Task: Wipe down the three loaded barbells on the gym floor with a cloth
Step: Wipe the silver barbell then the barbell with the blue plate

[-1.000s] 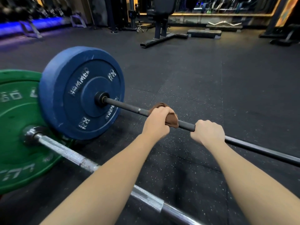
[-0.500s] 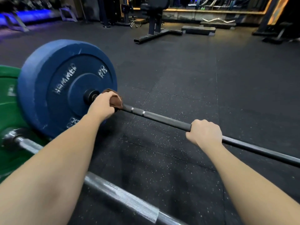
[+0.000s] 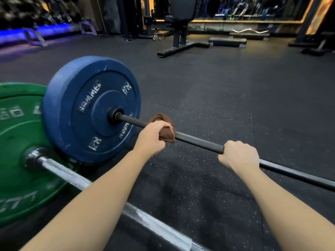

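Bench [image 3: 181, 24] beyond; silver bar [image 3: 72, 180] with green plate [image 3: 18, 160] lies nearest.
Left hand [image 3: 152, 140] clenches brown cloth [image 3: 167, 135] round black bar [image 3: 195, 142] near blue plate [image 3: 87, 109]; right hand [image 3: 239, 156] grips it bare.

A gym: rubber floor [image 3: 235, 105], plate-loaded barbells [image 3: 94, 109], a weight bench [image 3: 181, 20], and a dumbbell rack [image 3: 36, 13].

Matt dark bar [image 3: 195, 141], soft brown cloth [image 3: 165, 135], probably rubber speckled floor [image 3: 190, 178].
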`<state>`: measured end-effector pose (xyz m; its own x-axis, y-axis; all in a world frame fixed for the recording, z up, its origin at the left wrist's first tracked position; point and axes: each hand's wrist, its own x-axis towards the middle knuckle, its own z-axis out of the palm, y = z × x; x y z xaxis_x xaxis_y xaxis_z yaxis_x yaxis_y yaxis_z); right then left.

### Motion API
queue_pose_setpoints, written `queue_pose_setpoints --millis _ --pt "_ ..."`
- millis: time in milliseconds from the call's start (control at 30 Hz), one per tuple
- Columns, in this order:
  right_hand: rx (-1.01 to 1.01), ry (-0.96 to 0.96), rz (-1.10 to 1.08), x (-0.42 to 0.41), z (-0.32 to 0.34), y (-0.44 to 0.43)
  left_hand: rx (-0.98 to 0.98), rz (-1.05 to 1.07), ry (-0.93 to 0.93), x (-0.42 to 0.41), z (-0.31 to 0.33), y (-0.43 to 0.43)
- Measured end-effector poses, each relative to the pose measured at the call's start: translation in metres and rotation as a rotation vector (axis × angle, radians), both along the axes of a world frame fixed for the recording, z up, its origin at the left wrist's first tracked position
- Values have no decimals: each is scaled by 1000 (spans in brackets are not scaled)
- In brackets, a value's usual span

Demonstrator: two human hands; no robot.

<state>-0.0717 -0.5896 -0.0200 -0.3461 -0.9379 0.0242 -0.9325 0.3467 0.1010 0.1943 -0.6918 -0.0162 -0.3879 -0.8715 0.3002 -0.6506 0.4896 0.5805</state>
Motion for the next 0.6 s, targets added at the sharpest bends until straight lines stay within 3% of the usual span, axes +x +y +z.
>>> queue_pose_setpoints --millis 200,467,600 --pt "6 -12 -1 -2 1 3 -16 -122 -197 12 20 -17" --pt "-31 25 5 -3 -7 0 45 206 -266 57 17 -76" --pt "-37 19 2 -3 -8 0 66 341 -216 66 11 -84"
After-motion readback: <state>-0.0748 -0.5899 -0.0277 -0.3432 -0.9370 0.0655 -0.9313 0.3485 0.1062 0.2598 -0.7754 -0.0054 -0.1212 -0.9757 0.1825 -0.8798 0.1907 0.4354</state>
